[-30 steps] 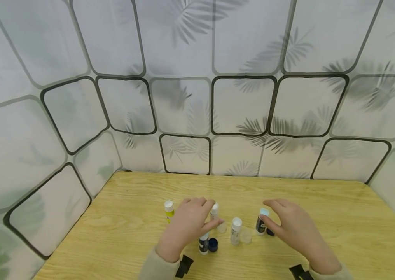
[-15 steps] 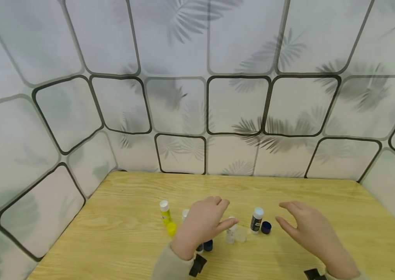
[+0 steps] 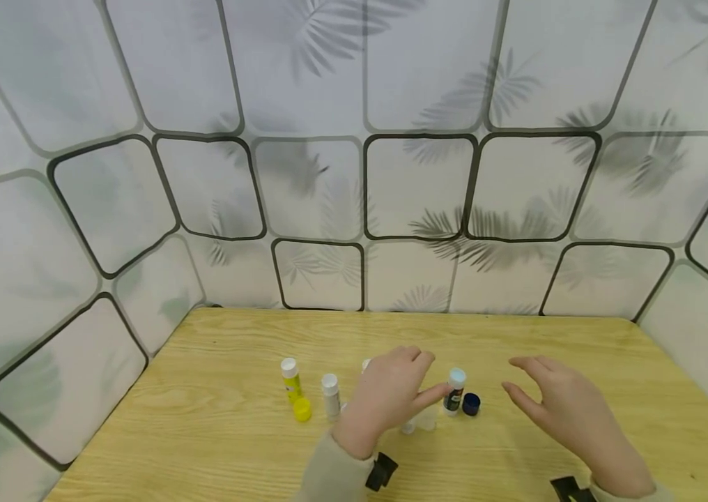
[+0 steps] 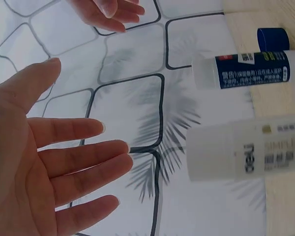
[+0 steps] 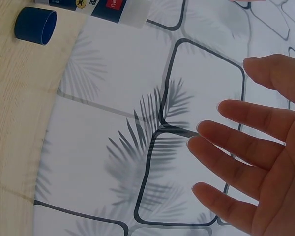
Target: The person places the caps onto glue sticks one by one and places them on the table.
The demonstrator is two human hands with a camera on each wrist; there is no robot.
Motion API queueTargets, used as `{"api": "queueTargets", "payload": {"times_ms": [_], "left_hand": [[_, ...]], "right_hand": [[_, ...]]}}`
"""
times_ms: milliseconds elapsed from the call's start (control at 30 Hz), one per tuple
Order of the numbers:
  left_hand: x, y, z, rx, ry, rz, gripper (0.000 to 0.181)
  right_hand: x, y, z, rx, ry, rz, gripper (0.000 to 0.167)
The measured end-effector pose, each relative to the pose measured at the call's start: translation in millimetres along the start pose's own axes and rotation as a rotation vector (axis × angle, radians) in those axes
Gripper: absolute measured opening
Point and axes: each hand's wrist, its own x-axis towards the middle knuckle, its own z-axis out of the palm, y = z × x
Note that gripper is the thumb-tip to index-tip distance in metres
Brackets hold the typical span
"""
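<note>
My left hand [image 3: 385,394] hovers over the middle of a group of glue sticks, fingers extended and thumb apart, holding nothing. It partly hides several of them. Just beyond its thumb stands a navy-labelled glue stick [image 3: 453,396] with a navy cap [image 3: 471,404] beside it. In the left wrist view a white glue stick [image 4: 221,153] appears near the relaxed fingers, apart from them. My right hand [image 3: 567,408] is raised to the right of the navy cap, its fingers loosely spread and touching nothing. To the left stand another white glue stick [image 3: 332,399] and a yellow glue stick [image 3: 290,380].
A yellow cap [image 3: 302,410] lies in front of the yellow glue stick. A translucent cap [image 3: 428,420] sits below the left thumb. The wooden table [image 3: 235,446] ends at a patterned curtain [image 3: 417,188] behind and at the sides.
My left hand has moved right across the glue sticks, uncovering the yellow cap and a white glue stick. My right hand has moved right, away from the navy-labelled glue stick. The view has shifted slightly.
</note>
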Motion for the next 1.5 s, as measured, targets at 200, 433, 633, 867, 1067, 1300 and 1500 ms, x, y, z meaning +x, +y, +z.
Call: {"api": "queueTargets", "payload": {"times_ms": [200,433,633,867,1067,1300,1500], "left_hand": [[10.2,8.7,5.9,-0.009,0.053,-0.047,0.033],[21.6,23.3,20.6,-0.192,0.124,-0.178,0.035],[25.6,33.0,36.1,-0.294,0.161,-0.264,0.036],[26.6,39.9,48.5,-0.268,0.111,-0.242,0.038],[26.9,45.0,55.6,-0.26,-0.006,-0.273,0.041],[27.7,47.9,64.8,-0.209,-0.079,-0.305,0.045],[28.7,50.9,67.3,-0.147,-0.115,-0.325,0.048]], "right_hand": [[0.0,1,-1,0.001,0.006,-0.001,0.034],[-0.1,1,0,0.0,0.027,-0.027,0.033],[-0.1,2,3,0.012,0.034,-0.034,0.033],[0.2,1,4,0.0,0.034,-0.041,0.031],[-0.2,0,5,-0.002,0.03,-0.041,0.031],[0.1,0,7,-0.012,0.029,-0.047,0.033],[0.1,-1,7,-0.009,0.018,-0.042,0.033]]}}
